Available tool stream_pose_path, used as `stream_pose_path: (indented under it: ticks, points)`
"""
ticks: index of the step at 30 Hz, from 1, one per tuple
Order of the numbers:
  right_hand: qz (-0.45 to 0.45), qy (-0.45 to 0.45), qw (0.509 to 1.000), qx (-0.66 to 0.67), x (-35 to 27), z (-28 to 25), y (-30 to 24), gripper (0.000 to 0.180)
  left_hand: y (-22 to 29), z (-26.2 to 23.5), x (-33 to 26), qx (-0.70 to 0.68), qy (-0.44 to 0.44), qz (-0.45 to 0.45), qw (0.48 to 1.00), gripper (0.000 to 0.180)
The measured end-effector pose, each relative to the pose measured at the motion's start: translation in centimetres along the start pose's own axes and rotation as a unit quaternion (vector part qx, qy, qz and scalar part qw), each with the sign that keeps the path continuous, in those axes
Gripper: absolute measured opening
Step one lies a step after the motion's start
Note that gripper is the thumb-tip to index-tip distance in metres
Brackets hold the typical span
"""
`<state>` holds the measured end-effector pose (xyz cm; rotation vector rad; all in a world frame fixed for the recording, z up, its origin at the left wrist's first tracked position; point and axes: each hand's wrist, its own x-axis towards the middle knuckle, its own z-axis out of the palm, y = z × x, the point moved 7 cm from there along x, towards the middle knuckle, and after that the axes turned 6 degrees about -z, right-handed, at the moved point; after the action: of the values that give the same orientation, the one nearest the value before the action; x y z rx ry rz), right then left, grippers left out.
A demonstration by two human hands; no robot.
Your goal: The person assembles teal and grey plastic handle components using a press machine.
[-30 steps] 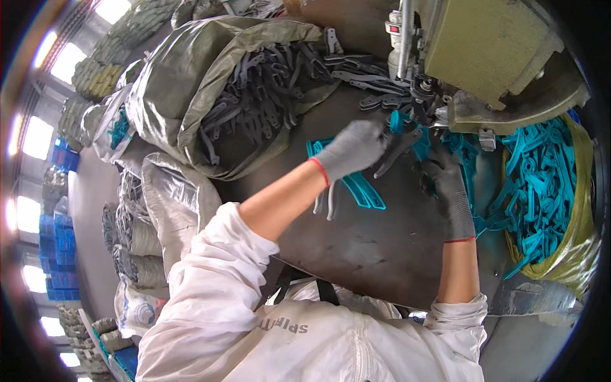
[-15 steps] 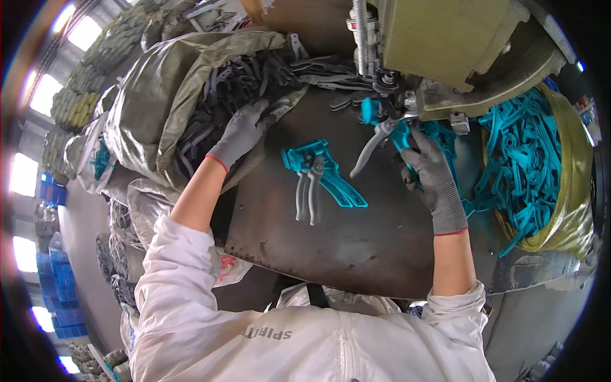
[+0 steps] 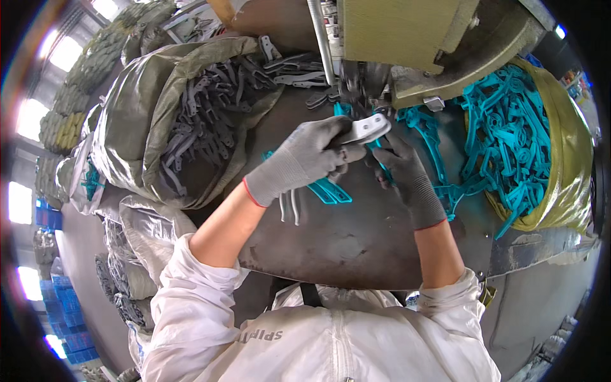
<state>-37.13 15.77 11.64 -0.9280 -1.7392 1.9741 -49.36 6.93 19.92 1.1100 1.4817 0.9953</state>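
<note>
Left hand [image 3: 305, 159]: grey knit glove, fingers curled shut around a pale grey plastic piece [image 3: 368, 129], its free end pointing up toward the machine head.
Right hand [image 3: 402, 167]: dark grey glove, fingers bent and closed on a teal plastic piece [image 3: 380, 153] just under the machine; how firm the grip is cannot be told, as the left hand covers part of it.
Position of the held pieces: both meet directly below the machine's working point, touching or nearly so; the join itself is hidden.
Machine [image 3: 414, 44]: olive-green press head above the hands, with a bright steel rod [image 3: 320, 38] running down beside it.
Work table [image 3: 356, 242]: dark metal plate, scuffed.
Finished-looking items [image 3: 318, 191]: teal parts with pale prongs lying on the plate just under the left wrist, a small lot only.
Grey stock [image 3: 203, 121]: open woven sack to the left, heaped with grey pieces, well filled.
Teal stock [image 3: 509, 140]: yellow sack to the right, heaped with teal pieces, some spilling onto the plate.
Progress, as judged: one pair at the press, few assembled pieces lying by, both sacks nearly full; most of the work appears left.
Surroundings: further filled sacks [image 3: 127, 286] along the left; blue crates [image 3: 60, 305] beyond.
</note>
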Motion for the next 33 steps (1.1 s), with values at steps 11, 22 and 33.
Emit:
stream_pose_path:
  ticks: [11, 22, 33]
  points:
    - [-0.173, 0.189, 0.765, -0.591, -0.7, -13.5, -0.2, 0.063, -8.1, -0.7, 0.5, 0.034, 0.102, -0.140, 0.984, 0.028]
    - [-0.010, 0.097, 0.992, 0.074, 0.3, -3.3, -2.4, 0.052, -4.9, -0.7, 3.2, -0.065, 0.066, -0.164, 0.982, 0.038]
    - [-0.047, 0.048, 0.997, -0.024, 0.6, -0.3, -2.6, 0.056, -5.8, -1.7, 3.7, -0.042, 0.086, -0.124, 0.988, 0.033]
